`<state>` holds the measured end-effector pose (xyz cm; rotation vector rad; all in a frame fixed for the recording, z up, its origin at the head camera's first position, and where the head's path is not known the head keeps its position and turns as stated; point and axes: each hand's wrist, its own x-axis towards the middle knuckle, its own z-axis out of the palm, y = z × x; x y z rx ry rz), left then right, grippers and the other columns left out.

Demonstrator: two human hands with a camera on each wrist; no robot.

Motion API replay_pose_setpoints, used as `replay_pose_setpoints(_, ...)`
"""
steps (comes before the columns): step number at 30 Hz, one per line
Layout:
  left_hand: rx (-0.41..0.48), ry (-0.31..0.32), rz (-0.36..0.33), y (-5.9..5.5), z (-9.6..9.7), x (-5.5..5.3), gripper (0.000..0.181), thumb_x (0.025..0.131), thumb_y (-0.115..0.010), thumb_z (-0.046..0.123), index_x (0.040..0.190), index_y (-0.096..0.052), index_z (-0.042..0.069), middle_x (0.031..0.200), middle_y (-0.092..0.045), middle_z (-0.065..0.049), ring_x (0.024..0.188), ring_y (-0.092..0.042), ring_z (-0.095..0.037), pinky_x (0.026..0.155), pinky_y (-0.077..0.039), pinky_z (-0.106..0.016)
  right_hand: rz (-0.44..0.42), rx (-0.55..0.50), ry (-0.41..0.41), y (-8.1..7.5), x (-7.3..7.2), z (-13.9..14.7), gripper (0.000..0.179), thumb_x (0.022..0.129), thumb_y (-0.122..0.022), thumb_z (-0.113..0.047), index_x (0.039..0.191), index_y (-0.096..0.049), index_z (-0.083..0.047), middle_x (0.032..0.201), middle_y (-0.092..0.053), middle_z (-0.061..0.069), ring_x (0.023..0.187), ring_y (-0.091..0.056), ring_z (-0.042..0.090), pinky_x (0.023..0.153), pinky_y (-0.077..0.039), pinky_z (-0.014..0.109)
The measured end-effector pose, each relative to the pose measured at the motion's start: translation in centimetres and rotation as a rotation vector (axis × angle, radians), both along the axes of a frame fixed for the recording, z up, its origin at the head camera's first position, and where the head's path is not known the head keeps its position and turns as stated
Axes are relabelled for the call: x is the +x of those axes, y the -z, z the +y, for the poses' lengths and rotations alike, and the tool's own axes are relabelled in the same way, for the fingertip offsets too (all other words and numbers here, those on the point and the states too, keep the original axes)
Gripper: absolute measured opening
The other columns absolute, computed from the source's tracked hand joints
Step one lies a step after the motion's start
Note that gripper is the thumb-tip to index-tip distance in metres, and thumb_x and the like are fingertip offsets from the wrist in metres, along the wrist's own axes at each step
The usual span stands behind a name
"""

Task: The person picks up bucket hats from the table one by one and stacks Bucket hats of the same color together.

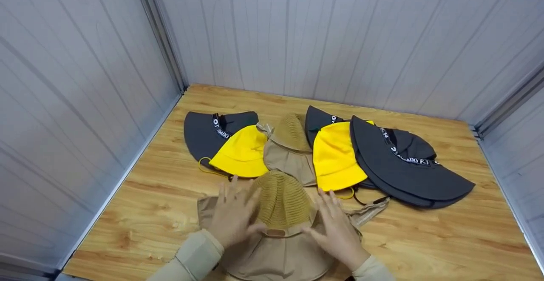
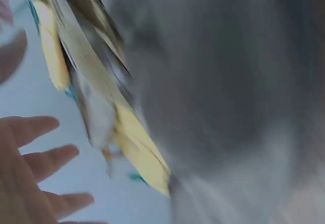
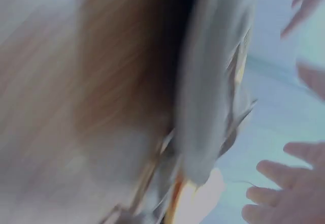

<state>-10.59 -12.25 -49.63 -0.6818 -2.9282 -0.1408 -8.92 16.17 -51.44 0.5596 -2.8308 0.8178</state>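
On a wood-grain worktop, nearest the person, lies a tan hat, its ribbed crown uppermost and its wide cloth brim spread toward the person; the left hand is at the left of the tan hat's crown, the right hand at its right; the fingers of both are spread and fairly straight, gripping nothing, though whether they touch the cloth cannot be told, the wrist views being blurred. The step in hand appears to be setting or smoothing the tan hat; the next move seems to call for light, even handling from both sides, so the soft crown keeps its shape; a pale strap trailing to the tan hat's right could snag.

No box, basket or tray shows; behind the tan hat and to its left, a yellow hat overlaps a dark hat; just behind it sits a second ribbed hat; behind and to its right, another yellow hat partly covers a dark-brimmed hat; farther right lies a dark pair, apparently one stacked on the other.
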Motion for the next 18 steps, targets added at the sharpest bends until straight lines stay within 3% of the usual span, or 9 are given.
replay_pose_setpoints(3,-0.096,0.011,-0.090,0.4,1.4,0.7,0.110,0.069,-0.058,0.086,0.154,-0.038,0.020,0.162,-0.029,-0.014,0.146,-0.017,-0.055,0.107,-0.018,-0.080,-0.083,0.126,-0.109,0.1,0.3,-0.8,0.110,0.076,-0.077,-0.059,0.155,-0.027,-0.003,0.160,-0.025,0.024,0.147,-0.019,0.051,0.115,-0.019,0.069)
replay_pose_setpoints(7,-0.200,-0.003,-0.138,1.2,2.0,1.0,0.122,0.060,-0.050,0.097,0.157,-0.028,0.027,0.165,-0.021,-0.010,0.145,-0.017,-0.057,0.098,-0.022,-0.085,-0.239,0.252,-0.186,0.5,0.1,-1.2,0.124,0.068,-0.073,-0.074,0.158,-0.020,-0.007,0.165,-0.011,0.021,0.150,-0.010,0.048,0.118,-0.010,0.068)
replay_pose_setpoints(12,-0.124,-0.015,-0.259,2.7,1.4,0.8,0.125,0.057,-0.053,0.097,0.159,-0.021,0.031,0.166,-0.016,-0.009,0.144,-0.014,-0.059,0.095,-0.018,-0.088,-0.365,0.266,-0.220,1.2,0.0,-0.9,0.129,0.064,-0.074,-0.076,0.159,-0.016,-0.010,0.166,-0.003,0.021,0.151,-0.002,0.048,0.117,-0.004,0.070)
replay_pose_setpoints(18,-0.081,-0.025,-0.386,4.0,0.3,0.4,0.129,0.056,-0.055,0.096,0.160,-0.017,0.030,0.167,-0.013,-0.009,0.145,-0.007,-0.059,0.094,-0.016,-0.089,-0.398,0.250,-0.293,2.3,0.0,-0.5,0.125,0.066,-0.072,-0.077,0.160,-0.017,-0.014,0.166,-0.004,0.020,0.150,0.004,0.049,0.115,0.001,0.072)
